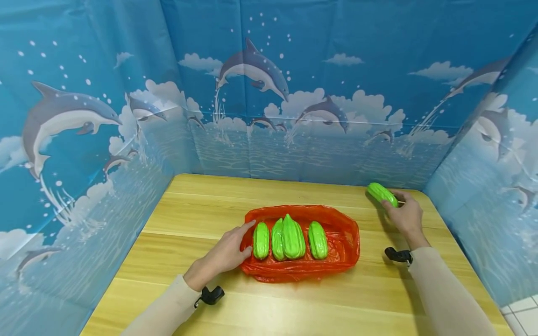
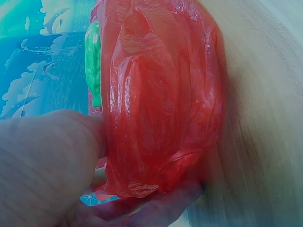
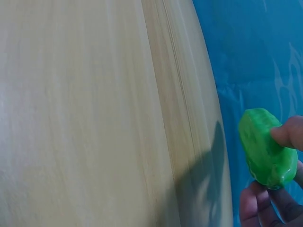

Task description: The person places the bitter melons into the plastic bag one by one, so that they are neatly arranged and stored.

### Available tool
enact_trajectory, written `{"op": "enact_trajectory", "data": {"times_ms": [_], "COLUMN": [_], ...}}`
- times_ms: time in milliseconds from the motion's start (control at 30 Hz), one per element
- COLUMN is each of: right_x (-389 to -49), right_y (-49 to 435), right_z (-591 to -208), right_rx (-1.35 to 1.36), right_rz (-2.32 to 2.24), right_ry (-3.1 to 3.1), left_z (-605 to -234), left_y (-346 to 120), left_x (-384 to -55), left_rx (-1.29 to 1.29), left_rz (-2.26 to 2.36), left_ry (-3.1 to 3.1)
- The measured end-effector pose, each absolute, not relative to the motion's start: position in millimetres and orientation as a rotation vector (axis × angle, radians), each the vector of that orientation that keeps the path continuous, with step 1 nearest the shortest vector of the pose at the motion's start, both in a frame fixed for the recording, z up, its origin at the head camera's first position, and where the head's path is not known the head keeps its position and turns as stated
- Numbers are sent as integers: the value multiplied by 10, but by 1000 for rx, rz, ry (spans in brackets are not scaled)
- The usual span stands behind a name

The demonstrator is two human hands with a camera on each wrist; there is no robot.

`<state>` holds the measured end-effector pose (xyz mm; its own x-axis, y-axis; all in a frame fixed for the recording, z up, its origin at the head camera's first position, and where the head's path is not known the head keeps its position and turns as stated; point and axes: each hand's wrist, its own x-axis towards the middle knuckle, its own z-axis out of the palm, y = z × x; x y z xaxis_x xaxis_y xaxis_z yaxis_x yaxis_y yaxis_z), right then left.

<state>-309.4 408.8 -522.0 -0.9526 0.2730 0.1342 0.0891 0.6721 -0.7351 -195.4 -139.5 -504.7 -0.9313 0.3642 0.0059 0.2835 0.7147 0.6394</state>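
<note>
An opened red plastic bag [image 1: 294,275] lies on the table with its rim spread wide. Inside it sit several glossy, ribbed green bitter melons [image 1: 292,237], some bunched in the middle and one at each side. My left hand [image 1: 224,249] grips the bag's left end, thumb and fingers around its wall; the red film [image 2: 156,109] fills the left wrist view. Toward the table's far right corner, my right hand [image 1: 405,215] holds another bitter melon [image 1: 381,194] by its near end. The right wrist view has that bitter melon [image 3: 267,149] between thumb and fingers, raised above the surface.
The wooden table [image 1: 201,200] has a rounded edge at the back. Blue curtains with dolphins [image 1: 256,70] hang close along the back and both sides. A dark wrist camera [image 1: 212,295] is strapped on each wrist. White floor tiles [image 1: 525,312] show at lower right.
</note>
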Motion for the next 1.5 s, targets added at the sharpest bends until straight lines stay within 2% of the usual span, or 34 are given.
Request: {"op": "enact_trajectory", "data": {"times_ms": [1500], "right_x": [-2779], "right_y": [3556], "right_z": [-4883], "right_rx": [69], "right_rz": [983], "right_ry": [-2563], "left_z": [-4997], "left_y": [-1368], "left_x": [-1930], "left_rx": [527], "left_rz": [1027], "left_ry": [2795]}}
